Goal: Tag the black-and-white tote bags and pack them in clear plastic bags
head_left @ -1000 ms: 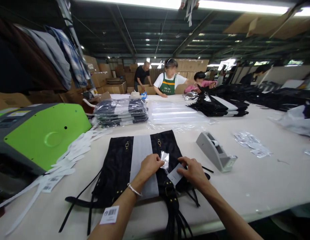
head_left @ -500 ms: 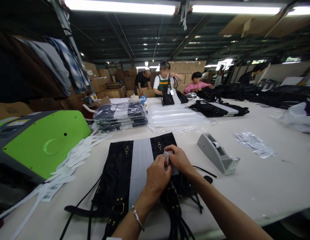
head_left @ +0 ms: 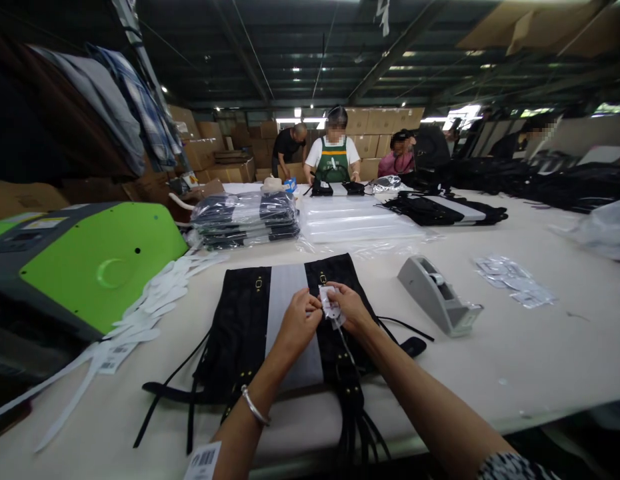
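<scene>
A black bag (head_left: 240,327) with a grey-white band (head_left: 289,287) down its middle lies flat, its straps spread around it. Over its right part my right hand (head_left: 353,308) pinches a small clear packet with a white tag (head_left: 330,303), from which a thin cord hangs toward the buckled strap. My left hand (head_left: 299,321) is closed just left of the packet, fingertips pressed together; what they hold, if anything, is too small to make out. A silver bangle is on the left wrist.
Right of the bag stands a grey tape dispenser (head_left: 440,297), with small clear packets (head_left: 515,280) beyond. A green machine (head_left: 105,267) and white strips (head_left: 155,300) are at left. Wrapped bags (head_left: 245,217), plastic sleeves (head_left: 360,223) and other people are behind.
My hands have moved apart slightly, and the packet now shows flat in my right hand. The person in the green apron has lowered the bag to the table.
</scene>
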Tool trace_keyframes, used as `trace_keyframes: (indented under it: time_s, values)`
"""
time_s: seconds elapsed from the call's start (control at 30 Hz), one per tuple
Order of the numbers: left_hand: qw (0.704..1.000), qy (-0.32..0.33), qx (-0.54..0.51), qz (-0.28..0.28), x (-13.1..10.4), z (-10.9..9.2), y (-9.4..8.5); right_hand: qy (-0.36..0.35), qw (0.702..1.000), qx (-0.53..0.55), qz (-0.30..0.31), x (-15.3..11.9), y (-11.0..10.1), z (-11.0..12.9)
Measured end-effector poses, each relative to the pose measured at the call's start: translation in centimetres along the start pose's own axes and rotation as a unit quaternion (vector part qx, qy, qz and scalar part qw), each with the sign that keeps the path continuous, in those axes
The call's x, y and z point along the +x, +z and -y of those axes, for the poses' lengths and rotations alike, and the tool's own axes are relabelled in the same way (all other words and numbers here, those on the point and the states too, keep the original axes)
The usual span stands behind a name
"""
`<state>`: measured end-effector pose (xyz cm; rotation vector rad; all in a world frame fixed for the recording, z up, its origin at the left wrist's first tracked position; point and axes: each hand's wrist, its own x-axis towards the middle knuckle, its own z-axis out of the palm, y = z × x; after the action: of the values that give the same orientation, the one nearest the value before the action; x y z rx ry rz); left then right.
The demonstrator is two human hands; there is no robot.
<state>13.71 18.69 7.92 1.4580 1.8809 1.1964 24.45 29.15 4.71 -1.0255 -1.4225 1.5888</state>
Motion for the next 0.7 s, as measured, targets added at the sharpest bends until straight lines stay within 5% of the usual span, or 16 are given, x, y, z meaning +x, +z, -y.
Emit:
trace_keyframes:
  time_s: [0.1,0.2,0.3,0.4,0.53,0.7]
  values:
    - [0.994,0.059,0.085,-0.036,-2.7,1.3,-3.1,0.003,0.999,-0.050,0.006,0.4,-0.1,-1.0]
    - [0.961,0.124,0.247,-0.014,-6.4,3.5,-6.0,-0.042,0.990,-0.135,0.022,0.0,-0.6,-1.7]
    - [0.913,0.135,0.380,0.060,-9.8,6.0,-7.5,-0.157,0.921,-0.354,0.046,-0.3,-1.1,-2.4]
    - [0.885,0.117,0.439,0.095,-11.1,7.6,-6.9,-0.207,0.839,-0.499,0.060,0.4,-1.6,-3.0]
    - [0.880,0.091,0.454,0.104,-9.0,7.5,-4.7,-0.223,0.813,-0.534,0.058,2.5,-3.1,-3.7]
    - [0.884,0.077,0.444,0.124,-5.1,6.8,-0.8,-0.257,0.780,-0.570,-0.035,6.3,-7.3,-5.0]
